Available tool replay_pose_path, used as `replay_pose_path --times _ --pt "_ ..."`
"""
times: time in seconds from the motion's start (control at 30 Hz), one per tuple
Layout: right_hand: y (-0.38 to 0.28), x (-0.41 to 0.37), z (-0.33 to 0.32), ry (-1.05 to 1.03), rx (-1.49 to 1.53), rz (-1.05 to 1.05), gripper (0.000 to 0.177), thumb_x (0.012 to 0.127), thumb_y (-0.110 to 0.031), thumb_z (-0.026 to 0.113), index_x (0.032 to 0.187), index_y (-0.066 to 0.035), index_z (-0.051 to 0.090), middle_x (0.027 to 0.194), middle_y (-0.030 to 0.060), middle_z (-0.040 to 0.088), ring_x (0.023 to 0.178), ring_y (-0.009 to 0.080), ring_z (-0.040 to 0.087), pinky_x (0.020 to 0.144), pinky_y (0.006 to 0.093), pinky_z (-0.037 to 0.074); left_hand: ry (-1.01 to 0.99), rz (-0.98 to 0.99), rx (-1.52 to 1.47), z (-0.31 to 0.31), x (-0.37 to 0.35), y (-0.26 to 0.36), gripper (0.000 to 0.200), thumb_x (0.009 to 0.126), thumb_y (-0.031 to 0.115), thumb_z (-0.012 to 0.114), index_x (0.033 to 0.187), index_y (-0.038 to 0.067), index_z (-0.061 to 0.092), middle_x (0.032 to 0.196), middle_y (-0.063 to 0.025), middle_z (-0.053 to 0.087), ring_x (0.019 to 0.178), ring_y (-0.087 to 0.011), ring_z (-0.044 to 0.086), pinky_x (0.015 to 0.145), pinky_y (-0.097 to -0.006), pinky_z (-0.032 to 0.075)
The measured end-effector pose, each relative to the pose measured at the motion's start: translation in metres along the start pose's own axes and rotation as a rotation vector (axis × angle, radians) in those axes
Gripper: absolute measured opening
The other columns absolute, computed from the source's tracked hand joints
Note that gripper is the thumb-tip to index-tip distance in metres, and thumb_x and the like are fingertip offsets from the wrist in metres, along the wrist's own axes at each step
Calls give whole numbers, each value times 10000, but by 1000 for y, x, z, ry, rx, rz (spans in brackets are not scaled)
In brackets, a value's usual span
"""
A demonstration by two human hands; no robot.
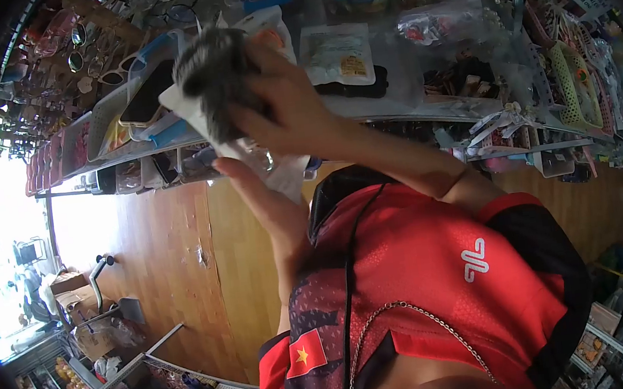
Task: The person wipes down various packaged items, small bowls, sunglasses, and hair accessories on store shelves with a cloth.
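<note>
While right hand (282,102) holds fuzzy grey item (217,74) over near edge of shelf (441,114), left hand (281,209) just beside; left grip's state, cannot tell.

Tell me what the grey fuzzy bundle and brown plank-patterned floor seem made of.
Grey fuzzy bundle: probably textile or faux fur, matte; looks tufted, though blurred. Brown plank-patterned floor: perhaps wood or laminate, semi-glossy; seams and sheen show.

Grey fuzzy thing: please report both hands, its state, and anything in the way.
Right hand gripping grey fuzzy thing. Left hand nearer the body, its grip unclear. Thing blurred, partly covered by right hand; no other obstruction visible.
</note>
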State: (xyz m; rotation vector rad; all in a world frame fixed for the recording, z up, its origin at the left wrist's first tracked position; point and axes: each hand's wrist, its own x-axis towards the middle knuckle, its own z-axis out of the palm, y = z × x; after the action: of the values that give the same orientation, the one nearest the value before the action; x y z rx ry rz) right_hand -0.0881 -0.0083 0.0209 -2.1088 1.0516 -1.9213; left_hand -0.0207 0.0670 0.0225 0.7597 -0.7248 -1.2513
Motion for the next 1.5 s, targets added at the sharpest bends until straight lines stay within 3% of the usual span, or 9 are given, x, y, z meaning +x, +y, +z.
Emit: replay_pose_path --times 0.23,0.43,0.6,0.8,0.9,1.2,1.27,1.4,1.5 --pt "-32 -41 6 -251 42 -74 255 636 -282 612 720 -42 590 826 144 464 724 296 481 601 379 406 -51 116 -55 -36 26 23 715 849 586 228 1283 22 290 1249 -151 391 1105 -284 422 964 -386 307" --pt "-18 33 -8 65 -243 -147 338 664 -256 550 913 -29 576 1028 198 417 917 357 423 751 430 374 -267 73 76 -39 6 -8 696 848 579 266 1334 86 204 1333 -115 284 1215 -264 299 985 -403 270" --pt "-30 -12 2 -152 126 8 370 692 -201 515 1018 -26 534 1089 207 432 1034 417 399 930 475 302 -147 233 318 -31 30 -4 721 865 565 227 1282 -21 270 1244 -129 379 1105 -237 414 935 -366 318" --pt "-21 -4 -14 -262 83 -7 371 687 -147 525 1033 -13 536 1099 186 467 1187 367 323 1003 496 219 -50 47 -61 -5 18 0 703 867 562 214 1306 12 223 1279 -143 350 1151 -243 382 960 -378 302" --pt "-16 15 -20 -162 -66 -114 373 658 -134 529 1016 -33 545 1102 174 477 1080 382 416 973 463 276 -174 37 25 -14 17 -8 682 872 530 270 1322 26 177 1292 -157 326 1159 -252 380 950 -380 325" --pt "-15 -6 -25 -61 274 459 291 659 -64 491 941 -19 545 940 223 516 846 402 507 812 428 382 -237 111 25 -9 21 -12 627 886 471 296 1359 110 96 1332 -183 265 1186 -312 345 958 -434 306" --pt "-20 -31 -20 -148 225 358 374 641 -40 491 1011 -31 544 976 227 507 943 398 493 828 407 406 -184 351 -9 17 31 0 684 877 515 260 1358 79 44 1334 -193 254 1204 -310 321 988 -426 256" --pt "-18 -46 -17 -208 278 149 520 634 -61 510 1153 -53 486 1128 211 457 1138 385 386 977 422 288 -182 258 -61 25 19 6 591 885 499 244 1366 179 121 1377 -128 208 1246 -282 255 1025 -421 196" --pt "-22 -9 -28 -38 86 -53 545 636 -71 510 1179 -72 469 1118 193 470 1113 385 407 1000 451 238 -132 282 397 -13 5 -27 650 875 527 255 1360 118 113 1320 -131 290 1189 -244 335 957 -376 301"
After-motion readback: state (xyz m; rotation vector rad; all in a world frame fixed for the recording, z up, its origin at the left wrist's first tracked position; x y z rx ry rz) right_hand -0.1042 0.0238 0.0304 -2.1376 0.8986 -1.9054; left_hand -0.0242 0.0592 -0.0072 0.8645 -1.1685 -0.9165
